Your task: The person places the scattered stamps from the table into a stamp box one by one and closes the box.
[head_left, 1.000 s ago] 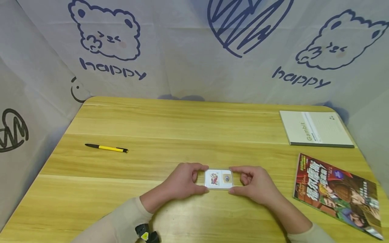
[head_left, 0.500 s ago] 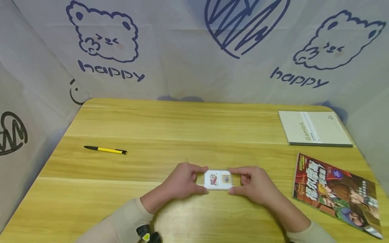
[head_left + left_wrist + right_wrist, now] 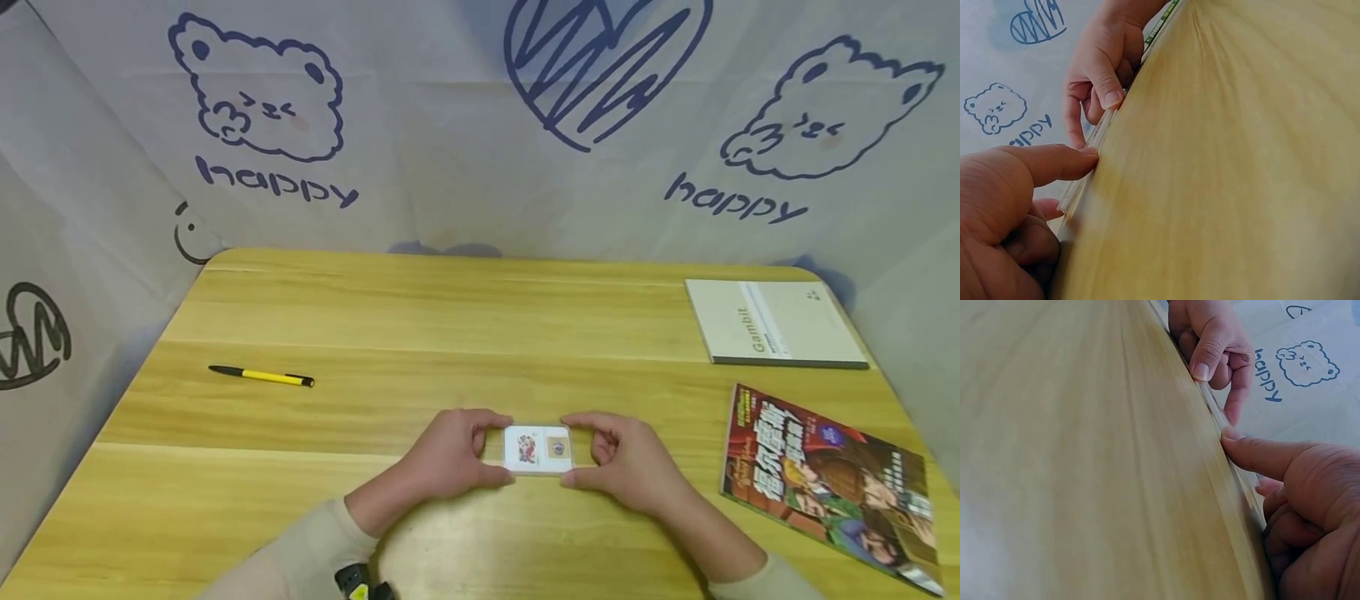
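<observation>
A small clear plastic case (image 3: pixel 537 465) with a white insert lies flat at the front middle of the table. Its insert carries a colourful stamp-like picture (image 3: pixel 527 449) on the left and a gold square with a round emblem (image 3: pixel 558 447) on the right. My left hand (image 3: pixel 457 454) pinches the left end between thumb and index finger, at the near and far corners. At the opposite end, my right hand (image 3: pixel 628 460) pinches it the same way. Both wrist views show the case edge-on, thin and low on the tabletop, with the other fingers curled beside it.
To the left lies a yellow and black pen (image 3: pixel 261 376). A pale notebook (image 3: pixel 776 323) marked Gambit sits at the back right, with a colourful magazine (image 3: pixel 832 487) nearer on the right. White printed cloth (image 3: pixel 450 167) stands behind the wooden table (image 3: pixel 420 333).
The head view has tilted up slightly, so everything sits a little lower in it. Both hands keep their grip, and the case stays in place on the table.
</observation>
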`<state>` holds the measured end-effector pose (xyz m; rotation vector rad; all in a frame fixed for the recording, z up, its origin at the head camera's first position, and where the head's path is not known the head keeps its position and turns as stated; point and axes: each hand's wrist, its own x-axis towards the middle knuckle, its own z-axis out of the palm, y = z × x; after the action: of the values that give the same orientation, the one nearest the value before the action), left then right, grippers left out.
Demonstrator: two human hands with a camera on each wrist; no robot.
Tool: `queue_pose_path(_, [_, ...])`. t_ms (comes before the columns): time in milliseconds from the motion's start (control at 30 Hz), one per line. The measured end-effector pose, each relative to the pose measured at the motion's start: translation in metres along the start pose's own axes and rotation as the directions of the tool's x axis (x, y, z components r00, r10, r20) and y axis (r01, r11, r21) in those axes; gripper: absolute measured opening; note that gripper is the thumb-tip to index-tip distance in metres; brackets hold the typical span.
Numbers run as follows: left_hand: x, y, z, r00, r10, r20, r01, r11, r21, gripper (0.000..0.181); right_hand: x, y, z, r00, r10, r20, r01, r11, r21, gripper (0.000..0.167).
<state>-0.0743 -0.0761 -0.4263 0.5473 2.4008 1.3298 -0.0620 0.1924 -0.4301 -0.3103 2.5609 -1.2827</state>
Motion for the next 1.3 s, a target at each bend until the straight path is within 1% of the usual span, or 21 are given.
queue_pose_path(167, [-0.001,-0.001,0.002,1.0,-0.004,0.0,0.004,1.0,0.0,0.062,-0.002,0.001,0.002,0.999,0.035,0.002,-0.035,0.999,0.042,0.062])
queue_pose_path(333, [-0.001,-0.002,0.003,1.0,0.009,-0.002,-0.009,1.0,-0.005,0.062,-0.002,-0.001,0.002,0.999,0.03,0.012,-0.031,0.999,0.044,0.06])
queue_pose_path(467, [-0.002,-0.002,0.002,1.0,-0.005,-0.008,0.005,1.0,-0.01,0.063,-0.001,-0.003,0.002,0.999,0.027,0.018,-0.027,0.999,0.044,0.06])
queue_pose_path(633, [-0.002,-0.001,0.002,0.999,-0.027,-0.025,0.026,0.999,-0.031,0.064,0.001,-0.004,0.003,1.0,0.031,0.004,-0.031,0.999,0.009,0.062])
queue_pose_path(767, [-0.001,-0.003,0.0,0.999,-0.023,-0.036,0.022,0.999,-0.03,0.063,0.006,-0.006,0.003,1.0,0.013,0.005,-0.013,0.999,-0.032,0.063])
queue_pose_path(867, [0.0,-0.003,-0.001,0.999,-0.01,-0.042,0.009,1.0,-0.021,0.063,0.008,-0.008,0.003,1.0,0.021,0.006,-0.021,0.999,-0.034,0.064])
queue_pose_path(1067, [0.002,-0.003,-0.002,0.998,-0.012,-0.059,0.012,1.0,-0.001,0.062,0.009,-0.009,0.003,0.999,0.023,-0.035,-0.024,1.0,-0.017,0.062])
queue_pose_path(1300, [0.002,-0.002,-0.002,0.996,-0.03,-0.079,0.028,0.999,-0.022,0.063,0.009,-0.01,0.004,0.996,0.044,-0.071,-0.046,0.999,-0.015,0.06])
